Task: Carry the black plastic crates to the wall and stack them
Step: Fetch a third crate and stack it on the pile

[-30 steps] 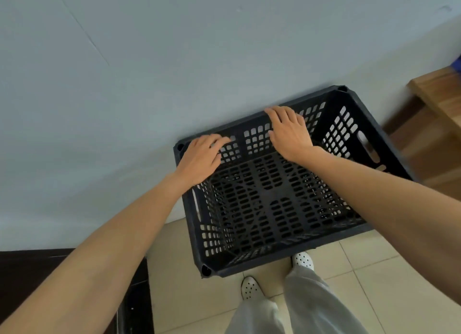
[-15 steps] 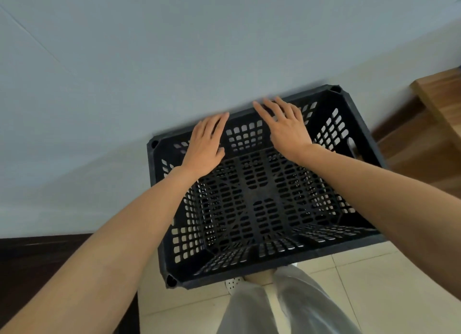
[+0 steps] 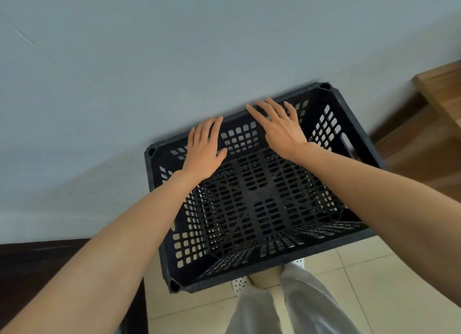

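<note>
**Wall reached, crate down, hands loose**

Pale wall [image 3: 124, 59] fills the upper view. At lower left a dark piece of furniture [image 3: 37, 264] meets its base.

The left hand [image 3: 203, 154] lies flat, fingers straight and together, reaching over the far rim of the black crate [image 3: 259, 196]. The crate sits upright and empty, with its far side against the wall. The right hand [image 3: 279, 129] is further along the same rim, fingers straight and spread. Neither hand grips anything, and I cannot tell whether they press the rim or hover just above it. A wooden step [image 3: 439, 89] stands to the right.

This crate looks delivered. Anything beneath it is hidden, so how high the stack stands, and how many crates remain, cannot be judged.
</note>
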Tool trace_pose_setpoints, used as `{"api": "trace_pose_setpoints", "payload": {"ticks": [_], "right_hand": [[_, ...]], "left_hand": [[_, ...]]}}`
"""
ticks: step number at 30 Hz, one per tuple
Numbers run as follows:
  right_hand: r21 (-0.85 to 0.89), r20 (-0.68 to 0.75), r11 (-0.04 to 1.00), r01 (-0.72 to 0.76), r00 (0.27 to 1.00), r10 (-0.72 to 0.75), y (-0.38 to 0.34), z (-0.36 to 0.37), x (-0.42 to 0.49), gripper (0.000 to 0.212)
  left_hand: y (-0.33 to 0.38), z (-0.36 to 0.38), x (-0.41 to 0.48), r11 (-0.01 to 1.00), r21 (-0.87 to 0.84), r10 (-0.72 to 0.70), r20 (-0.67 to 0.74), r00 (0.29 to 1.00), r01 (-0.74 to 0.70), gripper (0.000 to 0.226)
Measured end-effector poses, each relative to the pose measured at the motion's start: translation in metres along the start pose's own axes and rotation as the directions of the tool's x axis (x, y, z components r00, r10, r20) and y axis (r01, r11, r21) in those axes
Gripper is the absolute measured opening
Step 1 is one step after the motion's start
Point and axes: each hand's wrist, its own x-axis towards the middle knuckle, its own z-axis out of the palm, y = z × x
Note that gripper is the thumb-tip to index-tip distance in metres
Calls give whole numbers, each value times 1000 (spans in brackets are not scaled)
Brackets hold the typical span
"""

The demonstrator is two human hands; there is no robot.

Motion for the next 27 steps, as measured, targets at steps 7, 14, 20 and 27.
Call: {"api": "trace_pose_setpoints", "payload": {"ticks": [7,14,20,27], "right_hand": [[15,-59,985,-172,983,173,53,-20,-37,70],[97,96,792,-603,798,595,96,-30,-119,68],[234,111,757,-610,790,603,94,-19,-154,21],[248,73,776,-579,810,581,93,-21,-155,20]], "left_hand": [[39,-10,32,970,18,241,-36,970,-241,63],[188,-4,107,855,-21,518,98,850,-518,58],[237,14,127,901,-63,420,384,822,-430,50],[238,12,125,906,-82,411,398,820,-414,51]]}}
